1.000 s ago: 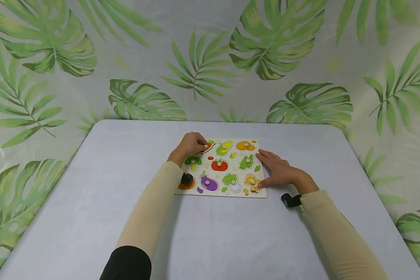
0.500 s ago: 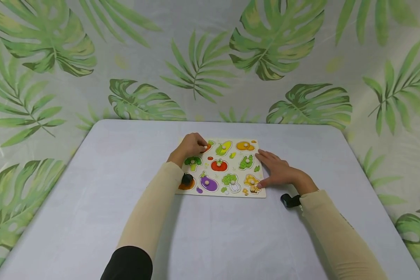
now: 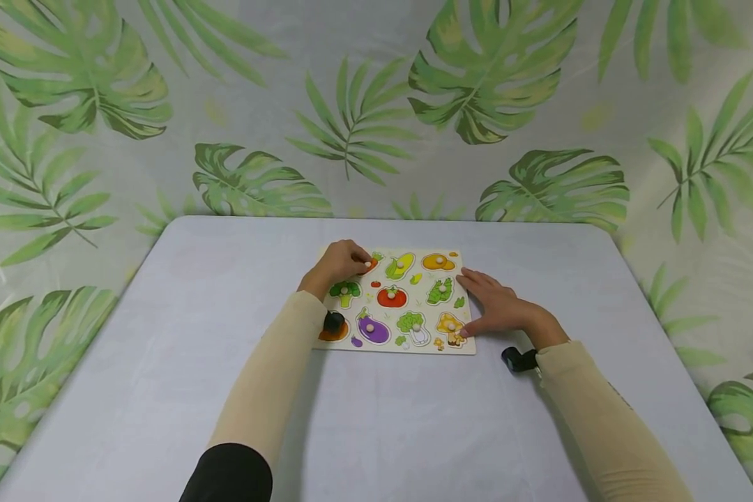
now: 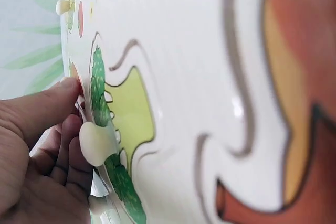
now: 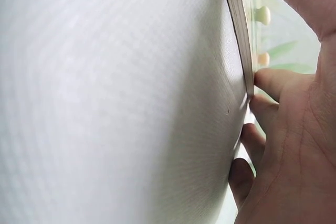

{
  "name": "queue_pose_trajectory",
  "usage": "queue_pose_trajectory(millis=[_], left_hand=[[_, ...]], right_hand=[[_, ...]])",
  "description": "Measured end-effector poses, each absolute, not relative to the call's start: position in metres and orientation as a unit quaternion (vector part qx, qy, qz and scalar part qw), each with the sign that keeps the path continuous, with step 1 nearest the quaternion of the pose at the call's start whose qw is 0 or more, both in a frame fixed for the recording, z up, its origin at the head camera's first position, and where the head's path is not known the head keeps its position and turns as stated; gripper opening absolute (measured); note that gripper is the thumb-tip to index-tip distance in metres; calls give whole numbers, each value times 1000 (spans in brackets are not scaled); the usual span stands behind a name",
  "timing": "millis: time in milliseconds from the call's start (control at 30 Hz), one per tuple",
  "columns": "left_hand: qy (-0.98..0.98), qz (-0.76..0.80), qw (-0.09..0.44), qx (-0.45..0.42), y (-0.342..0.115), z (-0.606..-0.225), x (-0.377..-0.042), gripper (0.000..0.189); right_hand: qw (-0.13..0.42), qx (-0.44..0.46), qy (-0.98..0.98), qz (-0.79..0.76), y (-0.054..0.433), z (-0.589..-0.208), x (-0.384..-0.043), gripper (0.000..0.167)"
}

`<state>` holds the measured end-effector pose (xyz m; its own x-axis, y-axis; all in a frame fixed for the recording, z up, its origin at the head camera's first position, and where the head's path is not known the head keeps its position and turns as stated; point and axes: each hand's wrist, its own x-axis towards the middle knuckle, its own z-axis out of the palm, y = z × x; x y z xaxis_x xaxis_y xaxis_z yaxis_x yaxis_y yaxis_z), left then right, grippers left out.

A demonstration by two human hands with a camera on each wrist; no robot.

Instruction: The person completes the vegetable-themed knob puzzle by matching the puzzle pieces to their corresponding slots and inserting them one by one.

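Note:
A wooden vegetable puzzle board with knobbed pieces lies flat on the table. At its far left corner my left hand pinches the carrot piece, which my fingers partly cover. The left wrist view has the thumb at that piece, just beyond the broccoli piece and its pale knob. My right hand rests with spread fingers along the board's right side. Its thumb touches the corner by the mushroom piece. In the right wrist view, fingers touch the board's edge.
Tomato, eggplant, corn and several other pieces sit in the board. A black wrist camera hides part of an orange piece at the near left corner. White cloth covers the table; a leaf-print backdrop stands behind.
The carrot piece has dropped a little; its lower edge stood raised one second ago and now sits lower in the board. Both hands keep almost the same place.

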<state>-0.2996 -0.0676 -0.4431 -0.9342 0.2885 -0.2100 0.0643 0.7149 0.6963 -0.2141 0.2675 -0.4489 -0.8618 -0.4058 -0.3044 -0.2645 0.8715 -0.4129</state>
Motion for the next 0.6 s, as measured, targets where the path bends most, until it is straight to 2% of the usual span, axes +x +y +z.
queue_pose_trajectory(millis=[167,367,600], left_hand=[[900,392,166,95,-72,-437,-295,36],[905,370,153,141,-81,-423,-287,42],[912,320,137,216,-97,-402,-255,41]], right_hand=[[194,-178,948,-179,269,-451,-215,117],[192,-182,947,-181,270,-451,-213,118],[191,-181,948,-179,269,-449,-212,112]])
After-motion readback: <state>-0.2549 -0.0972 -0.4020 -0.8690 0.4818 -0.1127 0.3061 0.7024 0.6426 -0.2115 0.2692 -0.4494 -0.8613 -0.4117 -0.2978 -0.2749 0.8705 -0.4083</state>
